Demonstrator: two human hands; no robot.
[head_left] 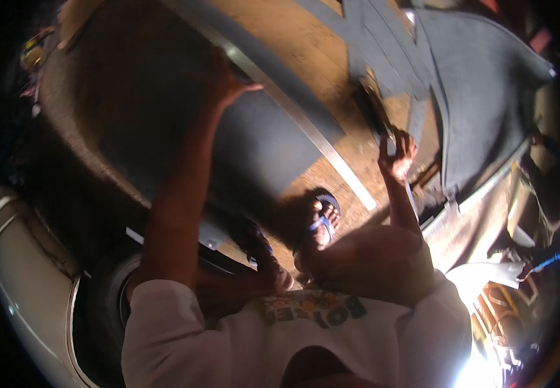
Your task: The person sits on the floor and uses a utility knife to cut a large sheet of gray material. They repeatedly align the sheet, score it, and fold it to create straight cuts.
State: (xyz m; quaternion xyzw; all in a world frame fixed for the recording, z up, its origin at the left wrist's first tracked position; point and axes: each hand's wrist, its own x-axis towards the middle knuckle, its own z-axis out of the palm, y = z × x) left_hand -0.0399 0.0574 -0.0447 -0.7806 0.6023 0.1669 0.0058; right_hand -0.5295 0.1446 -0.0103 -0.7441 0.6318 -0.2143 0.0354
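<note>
A dark grey sheet [260,145] lies over a brown board [306,39], with a long metal straightedge [296,119] running diagonally across both. My left hand [225,84] rests at the straightedge, thumb stretched out over the strip and the other fingers in shadow. To the right, my right hand [397,156] is closed around a long dark tool with a pale metal part [373,110], whose kind I cannot make out. The tool's far end points up and left, near grey cut strips [383,48] on the board.
Another large grey sheet [487,84] drapes at the right. My sandalled foot [322,223] stands at the board's near side. A pale vehicle body panel [27,271] and a tyre [108,291] are at lower left. A bright light [480,372] glares at lower right beside tangled cords.
</note>
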